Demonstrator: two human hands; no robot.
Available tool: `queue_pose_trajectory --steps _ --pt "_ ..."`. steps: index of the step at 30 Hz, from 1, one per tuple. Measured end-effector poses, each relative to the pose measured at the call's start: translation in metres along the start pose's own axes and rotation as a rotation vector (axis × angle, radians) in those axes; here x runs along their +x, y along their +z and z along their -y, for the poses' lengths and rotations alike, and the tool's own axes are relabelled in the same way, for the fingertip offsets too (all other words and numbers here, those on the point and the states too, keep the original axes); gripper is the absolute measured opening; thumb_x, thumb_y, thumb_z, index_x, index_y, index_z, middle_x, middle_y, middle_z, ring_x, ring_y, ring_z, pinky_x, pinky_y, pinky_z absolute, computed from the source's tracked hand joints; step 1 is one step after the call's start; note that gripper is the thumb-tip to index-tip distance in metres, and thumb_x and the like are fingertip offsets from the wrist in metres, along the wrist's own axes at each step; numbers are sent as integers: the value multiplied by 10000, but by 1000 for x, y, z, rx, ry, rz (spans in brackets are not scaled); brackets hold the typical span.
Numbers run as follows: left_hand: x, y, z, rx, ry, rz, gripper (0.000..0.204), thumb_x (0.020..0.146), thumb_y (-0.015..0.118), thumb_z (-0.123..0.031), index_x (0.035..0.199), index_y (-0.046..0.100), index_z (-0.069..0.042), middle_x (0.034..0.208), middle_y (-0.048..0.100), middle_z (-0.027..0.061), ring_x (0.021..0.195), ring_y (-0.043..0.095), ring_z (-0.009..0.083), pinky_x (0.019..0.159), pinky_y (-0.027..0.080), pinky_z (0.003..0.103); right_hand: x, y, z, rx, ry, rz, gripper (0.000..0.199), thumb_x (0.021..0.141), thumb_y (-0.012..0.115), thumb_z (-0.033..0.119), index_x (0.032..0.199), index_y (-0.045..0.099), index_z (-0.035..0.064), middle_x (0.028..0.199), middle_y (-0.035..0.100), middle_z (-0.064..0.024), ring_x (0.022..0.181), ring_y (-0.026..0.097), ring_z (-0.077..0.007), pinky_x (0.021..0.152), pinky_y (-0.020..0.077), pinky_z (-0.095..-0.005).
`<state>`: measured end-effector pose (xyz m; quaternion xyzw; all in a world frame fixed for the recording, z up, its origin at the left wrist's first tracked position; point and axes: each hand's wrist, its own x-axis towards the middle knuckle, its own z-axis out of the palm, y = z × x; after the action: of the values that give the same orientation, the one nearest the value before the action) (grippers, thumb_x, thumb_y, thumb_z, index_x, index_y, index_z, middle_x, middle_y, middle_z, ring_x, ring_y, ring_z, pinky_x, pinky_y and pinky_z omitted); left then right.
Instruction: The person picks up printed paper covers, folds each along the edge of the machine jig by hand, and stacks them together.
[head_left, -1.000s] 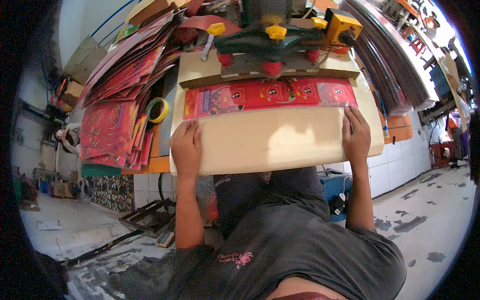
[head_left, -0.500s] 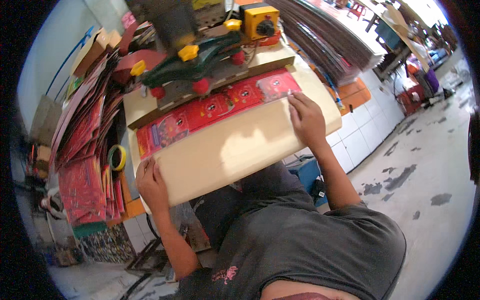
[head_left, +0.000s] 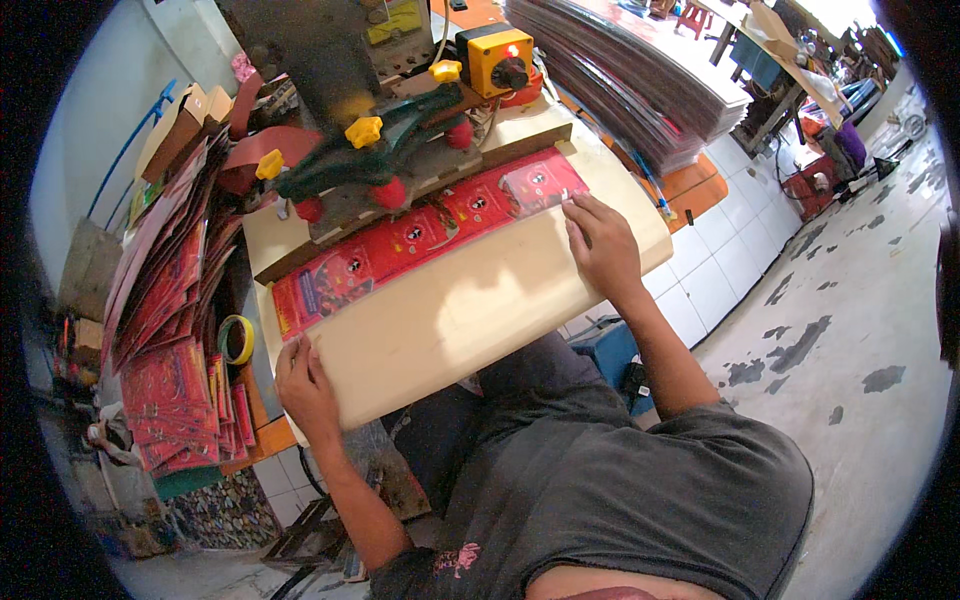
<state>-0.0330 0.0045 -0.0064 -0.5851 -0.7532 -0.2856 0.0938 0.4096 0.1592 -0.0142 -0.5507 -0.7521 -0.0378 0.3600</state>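
Observation:
A long red printed sheet [head_left: 428, 241] lies across a cream padded board [head_left: 470, 305], its far edge along a raised strip beneath the machine's dark green clamp bar [head_left: 395, 150]. My left hand [head_left: 308, 388] is at the sheet's near left corner, fingers close together and curled onto that edge. At the near right corner my right hand [head_left: 605, 243] pinches the sheet's edge between thumb and fingers. Both palms hover over or rest on the board; exact contact under the fingers is hidden.
On the left stand stacks of red printed sheets [head_left: 170, 390] and a roll of yellow tape [head_left: 236, 340]. A yellow control box [head_left: 497, 60] with a black knob sits behind the board. Tall piles of sheets [head_left: 640, 85] fill the back right, on an orange table [head_left: 705, 195].
The view has shifted slightly. My hands and the red sheet keep nearly the same places on the board. A red light now shows on the yellow control box.

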Motion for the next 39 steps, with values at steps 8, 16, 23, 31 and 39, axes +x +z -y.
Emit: queue_pose_trajectory --steps 8,16,23,31,39 --pt "2 0 1 -11 14 -1 313 1016 596 -183 1223 728 11 1231 692 186 1153 642 367 1035 473 461 3 -3 4 21 11 0 271 957 659 159 1196 737 61 1288 700 -142 1235 638 -323 1066 475 -437" --pt "2 -2 -4 -44 -16 7 292 1002 612 -163 1200 735 13 1226 689 168 1145 641 365 1018 480 466 2 -5 3 40 19 11 265 952 653 155 1187 733 61 1282 700 -140 1241 633 -323 1066 475 -449" --pt "1 1 1 15 2 -2 309 1004 607 -171 1218 732 12 1243 681 180 1181 623 369 1035 469 467 3 -3 3 67 14 -3 265 946 663 155 1177 735 48 1280 696 -155 1224 638 -344 1066 479 -451" --pt "-1 6 19 -2 -9 -109 381 1034 609 -227 1338 671 -7 1197 672 202 1199 613 360 1092 425 469 24 -11 -23 34 79 -89 339 970 642 185 1260 687 16 1276 667 -234 1200 615 -352 1099 435 -448" --pt "76 -10 51 -513 -512 190 457 1037 634 -218 1472 587 -85 966 680 57 858 611 139 787 513 301 87 2 -50 185 312 249 379 987 651 373 1243 733 106 967 729 -211 814 705 -367 780 547 -484"
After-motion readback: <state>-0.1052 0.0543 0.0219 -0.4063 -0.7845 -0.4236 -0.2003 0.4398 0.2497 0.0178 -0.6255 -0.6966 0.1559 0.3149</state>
